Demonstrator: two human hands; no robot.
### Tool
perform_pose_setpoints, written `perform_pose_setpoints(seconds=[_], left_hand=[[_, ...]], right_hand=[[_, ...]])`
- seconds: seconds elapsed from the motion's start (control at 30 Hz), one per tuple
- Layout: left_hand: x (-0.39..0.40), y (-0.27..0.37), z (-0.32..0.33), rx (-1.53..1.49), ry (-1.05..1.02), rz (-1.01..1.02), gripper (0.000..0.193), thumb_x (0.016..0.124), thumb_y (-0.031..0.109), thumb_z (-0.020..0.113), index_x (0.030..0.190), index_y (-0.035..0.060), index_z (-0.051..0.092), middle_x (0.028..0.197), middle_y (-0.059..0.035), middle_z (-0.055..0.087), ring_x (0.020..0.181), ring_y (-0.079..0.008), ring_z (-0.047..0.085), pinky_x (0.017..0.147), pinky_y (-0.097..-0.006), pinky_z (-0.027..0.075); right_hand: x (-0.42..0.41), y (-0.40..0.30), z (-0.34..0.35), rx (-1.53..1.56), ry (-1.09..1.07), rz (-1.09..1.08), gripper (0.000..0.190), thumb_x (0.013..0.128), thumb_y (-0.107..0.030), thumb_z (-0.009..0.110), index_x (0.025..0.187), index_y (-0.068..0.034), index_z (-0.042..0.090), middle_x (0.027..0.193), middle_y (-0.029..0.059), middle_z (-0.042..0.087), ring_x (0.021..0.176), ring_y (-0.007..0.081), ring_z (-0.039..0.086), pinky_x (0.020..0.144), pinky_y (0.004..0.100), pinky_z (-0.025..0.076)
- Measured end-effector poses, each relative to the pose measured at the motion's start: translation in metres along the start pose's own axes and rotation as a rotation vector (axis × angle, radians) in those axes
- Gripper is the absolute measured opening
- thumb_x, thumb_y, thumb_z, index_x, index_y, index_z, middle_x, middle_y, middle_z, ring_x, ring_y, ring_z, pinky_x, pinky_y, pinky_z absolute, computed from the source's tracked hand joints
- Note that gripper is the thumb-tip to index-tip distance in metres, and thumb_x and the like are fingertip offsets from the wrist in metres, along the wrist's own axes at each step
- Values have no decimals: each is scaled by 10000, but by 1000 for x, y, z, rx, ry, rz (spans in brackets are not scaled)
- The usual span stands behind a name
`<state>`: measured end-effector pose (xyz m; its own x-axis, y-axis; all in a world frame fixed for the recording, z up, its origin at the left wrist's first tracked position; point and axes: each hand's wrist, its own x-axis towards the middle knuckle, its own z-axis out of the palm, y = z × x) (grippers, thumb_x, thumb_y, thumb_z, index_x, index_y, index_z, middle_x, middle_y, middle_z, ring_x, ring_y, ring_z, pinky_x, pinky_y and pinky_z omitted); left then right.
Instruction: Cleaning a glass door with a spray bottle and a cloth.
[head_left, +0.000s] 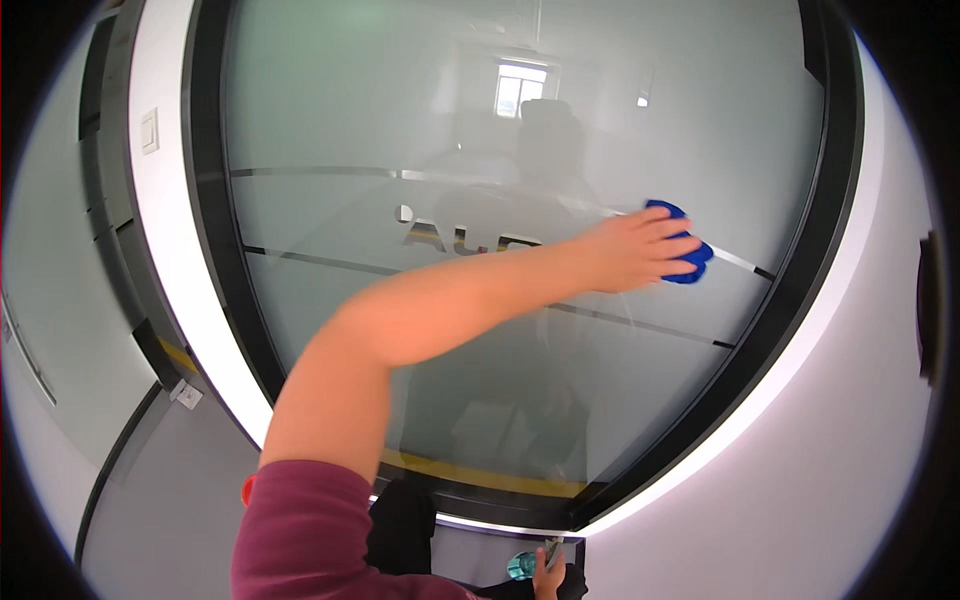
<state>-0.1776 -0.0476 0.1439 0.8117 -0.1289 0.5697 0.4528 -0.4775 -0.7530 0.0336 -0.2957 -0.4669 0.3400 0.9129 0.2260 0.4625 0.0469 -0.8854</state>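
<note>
My left hand (637, 251) reaches across from the lower left and lies flat on a blue cloth (694, 259), pressing it to a frosted glass panel (480, 360). The cloth shows between and beyond the spread fingers, over the upper clear stripe near the panel's right side. Large lettering on the glass is partly behind my forearm. Low at the bottom of the view, my right hand (550, 576) is closed around the head of what looks like a spray bottle (523, 566) with a teal transparent body.
A black frame (814, 255) surrounds the glass, with lit white strips outside it. A light switch (150, 131) is on the left. A pale wall (825, 465) stands close on the right. Part of a red object (248, 491) shows beside my sleeve, above the grey floor (172, 510).
</note>
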Motion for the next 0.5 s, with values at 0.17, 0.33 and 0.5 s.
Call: perform_pose_setpoints(seconds=[0.17,0.33,0.5], left_hand=[[-40,-54,-91,166,-163,-241,455,837,287,612,1277,229,511,1409,-40,410,1298,-285,367,1071,-460,312],[-122,-147,-160,482,120,-583,459,883,254,539,1331,187,468,1424,-100,387,1304,-372,348,1059,-469,327],[-185,-212,-194,713,365,-829,464,954,294,408,1375,99,403,1432,-206,340,1279,-415,349,1066,-462,291]], right_hand=[[-4,-7,-12,-239,-201,-25,598,899,-429,551,1401,-151,385,1272,41,584,1156,310,539,947,386,426],[4,-32,-12,-166,-258,31,576,899,-392,568,1369,-93,420,1268,102,579,1168,302,534,959,373,417],[3,-40,-15,-159,-272,60,590,896,-381,581,1370,-71,415,1282,110,566,1176,290,529,970,360,412]])
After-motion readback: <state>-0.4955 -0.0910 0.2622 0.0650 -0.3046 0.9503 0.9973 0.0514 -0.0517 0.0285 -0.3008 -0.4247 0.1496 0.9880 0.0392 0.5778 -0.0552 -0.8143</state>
